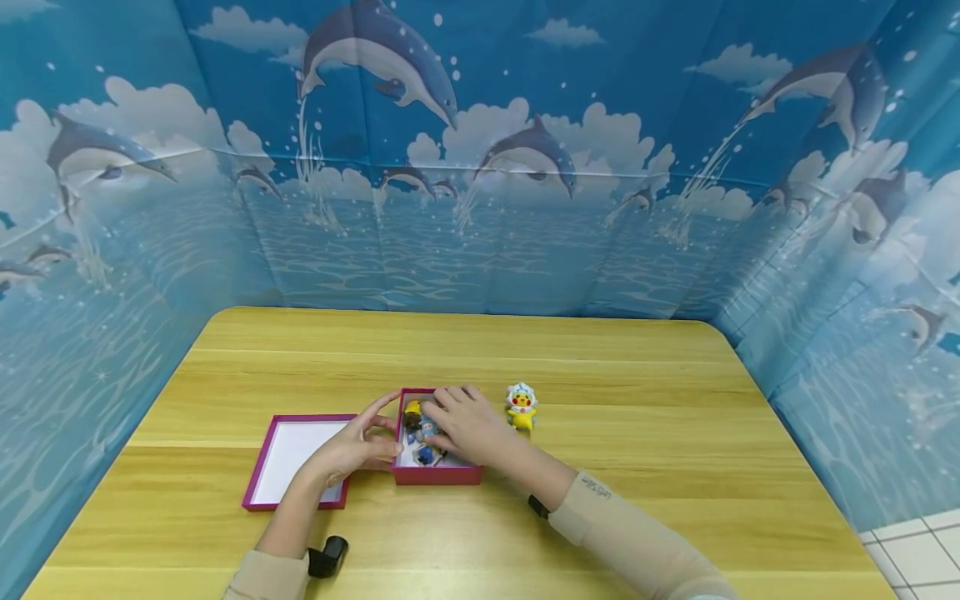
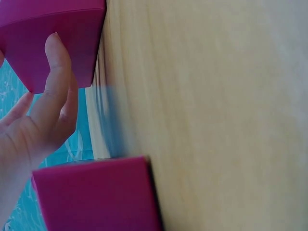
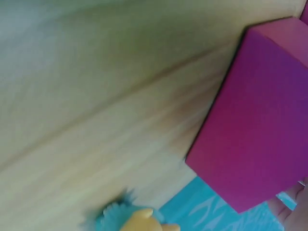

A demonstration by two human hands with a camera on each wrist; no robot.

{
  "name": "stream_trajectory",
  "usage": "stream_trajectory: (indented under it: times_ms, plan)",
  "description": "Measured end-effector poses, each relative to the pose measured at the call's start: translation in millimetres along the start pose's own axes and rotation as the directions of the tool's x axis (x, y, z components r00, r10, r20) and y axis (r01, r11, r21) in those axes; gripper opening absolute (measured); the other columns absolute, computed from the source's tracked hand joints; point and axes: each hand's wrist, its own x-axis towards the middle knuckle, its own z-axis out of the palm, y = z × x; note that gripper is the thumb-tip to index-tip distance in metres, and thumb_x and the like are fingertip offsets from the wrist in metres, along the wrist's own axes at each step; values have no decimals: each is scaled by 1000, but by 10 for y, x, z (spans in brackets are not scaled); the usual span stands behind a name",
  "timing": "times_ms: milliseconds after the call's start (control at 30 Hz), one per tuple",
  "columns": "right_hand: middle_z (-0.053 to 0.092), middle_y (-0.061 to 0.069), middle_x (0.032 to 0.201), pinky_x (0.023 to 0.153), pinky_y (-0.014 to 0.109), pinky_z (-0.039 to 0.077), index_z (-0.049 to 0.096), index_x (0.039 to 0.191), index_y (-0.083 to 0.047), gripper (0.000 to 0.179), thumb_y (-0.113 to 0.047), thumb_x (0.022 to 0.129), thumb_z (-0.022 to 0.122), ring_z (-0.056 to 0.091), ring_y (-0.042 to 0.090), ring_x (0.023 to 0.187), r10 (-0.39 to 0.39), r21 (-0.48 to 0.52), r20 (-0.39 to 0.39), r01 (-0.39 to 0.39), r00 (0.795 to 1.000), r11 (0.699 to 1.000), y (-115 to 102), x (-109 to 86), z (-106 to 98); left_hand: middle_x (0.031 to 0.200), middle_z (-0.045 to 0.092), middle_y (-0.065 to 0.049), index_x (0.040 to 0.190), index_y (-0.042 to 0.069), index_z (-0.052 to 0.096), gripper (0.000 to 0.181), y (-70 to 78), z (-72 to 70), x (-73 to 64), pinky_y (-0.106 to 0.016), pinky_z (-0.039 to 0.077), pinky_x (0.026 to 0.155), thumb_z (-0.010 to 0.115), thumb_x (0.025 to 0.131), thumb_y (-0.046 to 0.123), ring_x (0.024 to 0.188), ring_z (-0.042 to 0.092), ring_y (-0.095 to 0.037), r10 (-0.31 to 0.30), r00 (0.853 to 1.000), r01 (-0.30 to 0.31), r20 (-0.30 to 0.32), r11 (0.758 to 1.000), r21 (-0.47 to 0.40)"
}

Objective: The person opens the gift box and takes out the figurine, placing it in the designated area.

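Magenta walls, white lining: the box [image 1: 438,476] sits open on the wood-grain surface [image 1: 637,433], as the head view shows it. Lid [image 1: 303,450] off, hollow side up, left of the box. Small figures lie inside the box — a yellow-and-brown one [image 1: 412,414] near its left wall, blue ones [image 1: 427,432] nearer the middle, the rest partly covered. One white-hooded yellow figure [image 1: 521,408] is outside, just right of the box. Left hand [image 1: 352,452] at the box's left wall, fingers spread, touching rather than clasping. Right hand [image 1: 472,427] reaches over the right wall into the box, fingers bent down; whether they pinch anything, cannot tell.

Step in hand, my reading: working among the figures inside while the left hand steadies the box. Next move would call for a light pinch on one small piece, box kept firm.

Left wrist view: a fingertip laid on the box's outer wall — contact the head view shows less plainly. A second magenta shape [image 2: 98,197], probably the lid, stands nearer the camera than the box. No figures visible.

Right wrist view: the box's outer wall, plus a sliver of a hand past its edge; fingertips hidden. Near the box, teal and yellow parts, likely the hooded figure's; that teal barely shows from the head.
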Motion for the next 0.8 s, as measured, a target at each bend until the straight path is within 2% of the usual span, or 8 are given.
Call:
stream_trajectory:
  times_ms: [167, 533, 800]
  plan:
    - [52, -1, 106, 90, 34, 43, 51, 118, -19, 40, -48, 89, 52, 50, 17, 100, 8, -29, -25, -8, 1000, 1000, 93, -38, -109, 125, 27, -26, 147, 18, 12, 84, 1, -1, 3, -44, 52, 81, 65, 83, 5, 91, 54, -23, -6, 1000, 6, -8, 1000, -2]
    - [47, 1, 99, 88, 37, 43, 49, 112, -17, 36, -43, 88, 56, 48, 20, 93, 51, -49, -91, -55, 995, 997, 341, -161, -230, 124, 29, -26, 147, 17, 12, 85, -8, 3, 9, -43, 53, 79, 65, 82, 3, 88, 56, -23, 1, 1000, 0, -12, 1000, 10]
    - [48, 3, 99, 89, 40, 41, 50, 114, -17, 37, -40, 87, 59, 48, 22, 93, 134, -21, -100, -137, 986, 990, 542, -327, -295, 126, 28, -26, 148, 19, 11, 86, 2, -8, 14, -44, 53, 79, 64, 82, 1, 89, 57, -24, 2, 1000, -2, 10, 1000, 18]
